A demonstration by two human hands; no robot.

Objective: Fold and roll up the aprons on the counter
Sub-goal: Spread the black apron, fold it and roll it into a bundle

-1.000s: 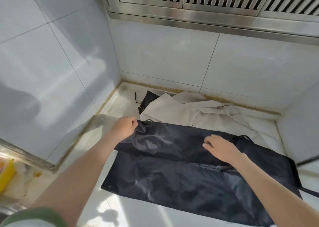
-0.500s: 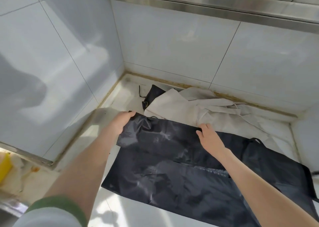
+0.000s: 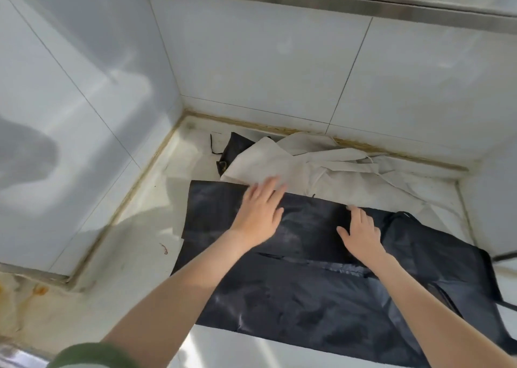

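**Both hands laid flat on the black apron**

A black apron (image 3: 307, 292) is seen spread across the counter (image 3: 134, 255), from the counter's middle out toward its right edge. A fold line is visible across its width, and a dark strap trails from its right end. The left hand (image 3: 258, 213) is laid palm-down on the far edge of this apron, near its left corner; the fingers are held straight and together, and their tips reach just past the edge onto pale cloth. This hand is slightly blurred. The right hand (image 3: 361, 236) is pressed flat on the same apron, to the right of the left hand and apart from it, with the fingers spread. Nothing is gripped by either hand.

Behind the black apron, toward the counter's back edge, a cream apron (image 3: 335, 172) is left crumpled, and its near side is overlapped by the black one. A second dark cloth (image 3: 235, 151) with a thin cord is partly tucked under the cream apron near the back left corner. Orange stains (image 3: 39, 290) are seen at the counter's left edge, and a green sleeve (image 3: 92, 356) is seen on the left arm.
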